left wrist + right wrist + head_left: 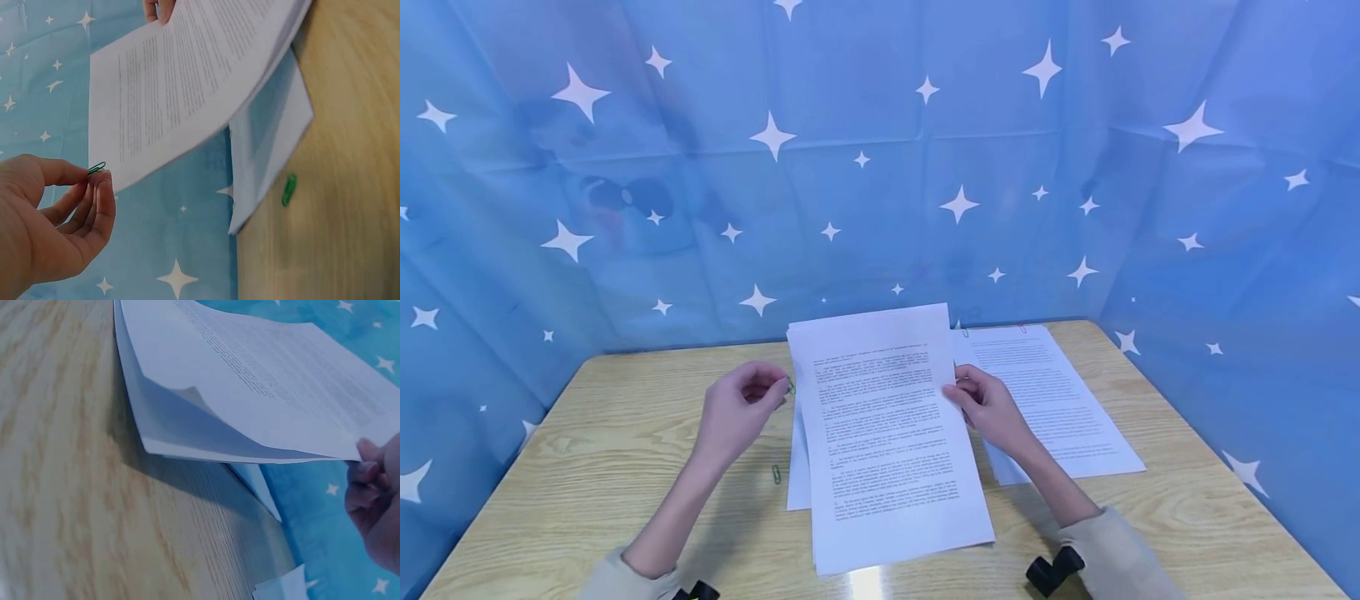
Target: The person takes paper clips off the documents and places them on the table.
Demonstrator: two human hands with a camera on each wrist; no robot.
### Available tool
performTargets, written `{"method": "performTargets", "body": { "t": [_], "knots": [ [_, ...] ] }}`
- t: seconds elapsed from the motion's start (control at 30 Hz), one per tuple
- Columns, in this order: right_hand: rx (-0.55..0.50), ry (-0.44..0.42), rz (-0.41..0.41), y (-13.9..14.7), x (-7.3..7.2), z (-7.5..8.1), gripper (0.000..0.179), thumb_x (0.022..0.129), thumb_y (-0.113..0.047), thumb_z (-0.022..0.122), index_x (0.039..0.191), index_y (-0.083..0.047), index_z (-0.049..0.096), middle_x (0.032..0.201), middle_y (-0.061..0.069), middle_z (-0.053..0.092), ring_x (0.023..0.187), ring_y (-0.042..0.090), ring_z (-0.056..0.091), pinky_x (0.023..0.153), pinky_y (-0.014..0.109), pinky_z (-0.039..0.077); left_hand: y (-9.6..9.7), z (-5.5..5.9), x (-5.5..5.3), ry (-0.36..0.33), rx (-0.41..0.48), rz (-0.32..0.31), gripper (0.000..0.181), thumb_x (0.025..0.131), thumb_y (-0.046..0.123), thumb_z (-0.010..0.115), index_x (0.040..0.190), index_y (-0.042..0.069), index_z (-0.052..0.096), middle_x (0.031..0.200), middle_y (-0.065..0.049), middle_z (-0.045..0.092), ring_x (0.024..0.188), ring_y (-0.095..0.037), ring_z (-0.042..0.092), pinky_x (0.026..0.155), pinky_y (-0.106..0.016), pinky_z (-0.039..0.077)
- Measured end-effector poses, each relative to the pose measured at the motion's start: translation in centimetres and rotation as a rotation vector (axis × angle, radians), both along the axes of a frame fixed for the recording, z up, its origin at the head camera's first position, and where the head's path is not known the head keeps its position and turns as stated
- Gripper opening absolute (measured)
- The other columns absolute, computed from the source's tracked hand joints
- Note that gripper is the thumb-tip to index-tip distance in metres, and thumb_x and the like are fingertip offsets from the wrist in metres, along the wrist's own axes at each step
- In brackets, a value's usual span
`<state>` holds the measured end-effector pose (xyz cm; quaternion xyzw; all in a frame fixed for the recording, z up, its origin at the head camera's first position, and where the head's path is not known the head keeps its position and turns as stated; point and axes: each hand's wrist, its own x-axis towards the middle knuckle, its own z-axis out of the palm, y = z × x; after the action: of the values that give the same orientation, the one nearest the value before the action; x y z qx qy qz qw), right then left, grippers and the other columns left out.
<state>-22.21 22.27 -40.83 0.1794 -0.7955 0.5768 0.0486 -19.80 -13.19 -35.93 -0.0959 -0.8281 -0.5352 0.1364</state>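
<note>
My left hand [741, 410] pinches a green paper clip [97, 167] between thumb and fingertips, close to the left edge of a raised stack of printed sheets [887, 442]. The right hand [992, 410] grips that stack by its right edge, thumb in front and fingers behind. In the right wrist view the sheets curve and their edges spread apart near the corner. Another green paper clip [777, 474] lies on the table, left of the stack. Part of a further white sheet [799, 475] shows behind the held stack; the remainder is hidden.
At the right of the wooden table [625, 450] lies another set of printed pages [1060, 408], with a green clip [965, 333] and a red clip [1022, 328] at its top edge. A blue curtain [865, 208] with white stars hangs behind the table and along its sides.
</note>
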Motion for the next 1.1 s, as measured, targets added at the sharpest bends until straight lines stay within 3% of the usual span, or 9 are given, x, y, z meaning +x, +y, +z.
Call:
{"method": "performTargets", "body": {
  "t": [0.5,0.87,1.1],
  "knots": [
    [0.014,0.014,-0.002,0.1,-0.2,-0.2,0.015,0.103,-0.008,0.058,0.111,0.004,0.061,0.072,0.015,0.063,0.045,0.008,0.038,0.044,0.019,0.027,-3.7,-1.7,1.6,-0.187,-0.120,0.008,0.011,0.095,0.005,0.067,0.103,-0.002,0.070,0.088,-0.013,0.071,0.076,-0.025,0.068,0.064,-0.024,0.054],
    [0.016,0.009,0.003,0.1,-0.3,-0.3,0.016,0.103,-0.009,0.059,0.112,0.004,0.062,0.071,0.015,0.062,0.045,0.008,0.037,0.044,0.019,0.027,-4.7,-3.4,2.3,-0.284,-0.195,-0.040,0.006,0.091,0.003,0.068,0.096,0.001,0.069,0.081,-0.007,0.069,0.073,-0.020,0.066,0.063,-0.025,0.053],
    [0.018,0.008,0.008,0.1,-0.3,-0.4,0.017,0.103,-0.009,0.059,0.112,0.005,0.061,0.072,0.015,0.062,0.046,0.008,0.038,0.044,0.019,0.027,-4.6,-4.9,2.6,-0.338,-0.240,-0.083,0.006,0.087,0.001,0.070,0.093,0.003,0.069,0.075,-0.003,0.065,0.065,-0.018,0.062,0.054,-0.025,0.047]
  ]
}}
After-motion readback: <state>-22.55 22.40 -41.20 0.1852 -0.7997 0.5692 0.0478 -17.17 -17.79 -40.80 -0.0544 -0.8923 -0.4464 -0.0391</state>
